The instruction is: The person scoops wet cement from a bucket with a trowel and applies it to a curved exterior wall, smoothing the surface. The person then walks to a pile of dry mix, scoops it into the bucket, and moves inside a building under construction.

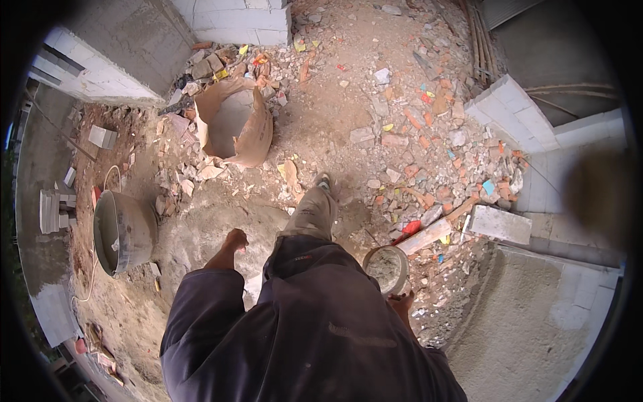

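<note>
My right hand (402, 303) is at the near rim of a small round bucket (406, 265), its fingers closed on the edge or handle; my sleeve and body hide part of the grip. Grey wet mortar (385, 269) fills much of this bucket. Out to the left, my left hand (234, 240) hangs over the grey-stained ground with its fingers curled in. I see nothing in it. One foot (323, 181) is stepped forward on the dirt.
A large dark tub (137, 231) stands at the left. Ahead is a torn paper sack (258, 134) of grey powder. Brick rubble (408, 134) covers the ground to the right, with a plank (429, 236) and a pale block (500, 224). Block walls (512, 114) stand at the sides.
</note>
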Action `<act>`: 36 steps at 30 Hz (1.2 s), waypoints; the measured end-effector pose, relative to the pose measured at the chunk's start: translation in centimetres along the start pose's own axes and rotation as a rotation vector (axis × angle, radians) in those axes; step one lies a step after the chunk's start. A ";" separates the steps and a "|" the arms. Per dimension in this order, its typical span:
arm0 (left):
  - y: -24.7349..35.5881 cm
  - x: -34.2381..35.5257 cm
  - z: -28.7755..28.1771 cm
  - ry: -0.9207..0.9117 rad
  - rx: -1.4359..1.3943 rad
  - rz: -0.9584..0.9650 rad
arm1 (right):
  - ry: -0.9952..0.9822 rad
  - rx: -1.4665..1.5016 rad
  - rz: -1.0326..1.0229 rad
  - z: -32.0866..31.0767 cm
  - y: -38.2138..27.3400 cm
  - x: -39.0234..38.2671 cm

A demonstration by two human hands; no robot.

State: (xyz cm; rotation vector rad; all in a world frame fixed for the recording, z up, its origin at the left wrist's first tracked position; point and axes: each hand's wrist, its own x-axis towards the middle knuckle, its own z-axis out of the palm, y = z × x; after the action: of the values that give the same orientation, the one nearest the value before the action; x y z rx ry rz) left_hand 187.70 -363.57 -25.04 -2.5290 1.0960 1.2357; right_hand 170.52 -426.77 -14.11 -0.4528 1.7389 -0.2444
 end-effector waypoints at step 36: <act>-51.3 16.2 -87.1 0.670 -1.421 -1.072 | -0.249 -0.089 0.116 82.5 -29.3 -19.2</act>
State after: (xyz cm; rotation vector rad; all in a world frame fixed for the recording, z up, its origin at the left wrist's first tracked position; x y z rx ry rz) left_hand 283.48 -369.74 10.61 -3.4480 -1.7299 0.8137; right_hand 258.78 -438.20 -3.19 -0.4262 1.5290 -0.0258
